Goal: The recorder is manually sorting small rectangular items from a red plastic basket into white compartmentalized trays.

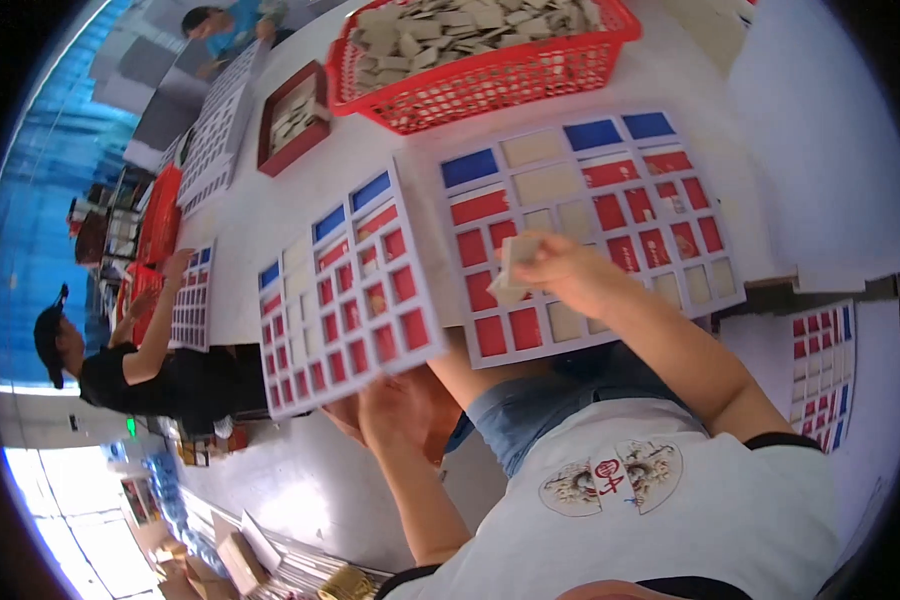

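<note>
My right hand (560, 268) is closed on a few small beige cardboard pieces (513, 268), pinched over the right-hand white grid board (515, 352). That board has rows of windows, some filled blue or red, others beige. Left of it, a second white grid board (355, 385) is tilted and reaches past the table's near edge. My left hand (372, 408) grips this board's near edge from below; the board hides part of its fingers.
A red plastic basket (490, 98) heaped with beige pieces stands at the back, beside a dark red box (322, 128) of more pieces. Another grid board (195, 300) lies farther left, near a person in black (160, 375). A second person (235, 25) sits at the far end.
</note>
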Motion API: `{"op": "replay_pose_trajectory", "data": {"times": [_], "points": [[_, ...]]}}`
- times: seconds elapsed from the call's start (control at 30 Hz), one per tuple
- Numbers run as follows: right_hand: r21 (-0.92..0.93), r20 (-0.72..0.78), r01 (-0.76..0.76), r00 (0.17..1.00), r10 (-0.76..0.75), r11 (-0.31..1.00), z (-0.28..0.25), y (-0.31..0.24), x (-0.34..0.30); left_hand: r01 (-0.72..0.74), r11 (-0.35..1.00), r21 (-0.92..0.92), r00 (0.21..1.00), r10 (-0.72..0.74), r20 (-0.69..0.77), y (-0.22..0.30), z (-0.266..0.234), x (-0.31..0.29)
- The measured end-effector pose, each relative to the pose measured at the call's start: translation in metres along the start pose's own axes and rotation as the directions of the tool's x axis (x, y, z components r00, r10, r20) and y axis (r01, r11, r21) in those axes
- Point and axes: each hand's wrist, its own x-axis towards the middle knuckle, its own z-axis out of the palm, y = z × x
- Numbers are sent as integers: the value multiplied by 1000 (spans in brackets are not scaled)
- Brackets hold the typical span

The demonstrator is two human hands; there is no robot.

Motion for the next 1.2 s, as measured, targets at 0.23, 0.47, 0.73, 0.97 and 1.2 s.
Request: {"op": "replay_pose_trajectory", "data": {"times": [0.23, 0.47, 0.73, 0.97, 1.2], "points": [[-105, -26, 5, 1000, -7, 995, 33, 8, -12, 37, 975, 219, 974, -85, 212, -92, -37, -89], [-341, -170, 215, 943, -285, 915, -36, -65, -76, -510, 783, 356, 860, 460, 222, -31, -26, -42], [-351, -386, 167, 871, -304, 922, -166, -123, -130, -159, 716, 679, 983, 51, 177, -85, 10, -40], [-611, -450, 273, 653, -610, 743, -165, -105, -110, -302, 404, 863, 952, 173, 252, -102, 16, -13], [-725, -137, 162, 918, -371, 669, -57, -54, -96, -587, -98, 804, 710, 414, 569, -104, 60, -39]]}}
